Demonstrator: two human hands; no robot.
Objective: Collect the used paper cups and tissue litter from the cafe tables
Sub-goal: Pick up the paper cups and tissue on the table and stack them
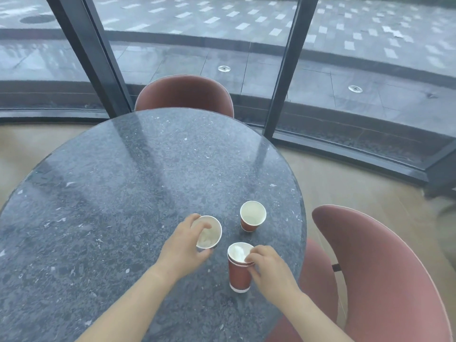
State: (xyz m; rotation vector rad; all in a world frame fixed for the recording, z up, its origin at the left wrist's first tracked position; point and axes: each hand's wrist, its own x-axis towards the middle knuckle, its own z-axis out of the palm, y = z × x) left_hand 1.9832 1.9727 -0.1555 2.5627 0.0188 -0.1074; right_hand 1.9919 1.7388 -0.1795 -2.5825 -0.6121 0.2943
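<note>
Tabletop (103, 183) carries cups near its right edge. Left hand (183, 245) grip wraps cup with tissue (209, 232). Right hand (267, 265) grip pinches rim of stacked cups (238, 267), tissue inside. Single cup (253, 216) stands apart, untouched. Risk: rim pinch may separate or tip stack, spilling tissue or dregs. Count: three cup positions, one nested stack; two chairs.

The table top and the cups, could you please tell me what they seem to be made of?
The table top looks like polished dark stone or terrazzo: pale flecks, and glossy reflections of the window frame. The cups look like matt paper: red walls, thin rolled white rims, off-white insides.
</note>
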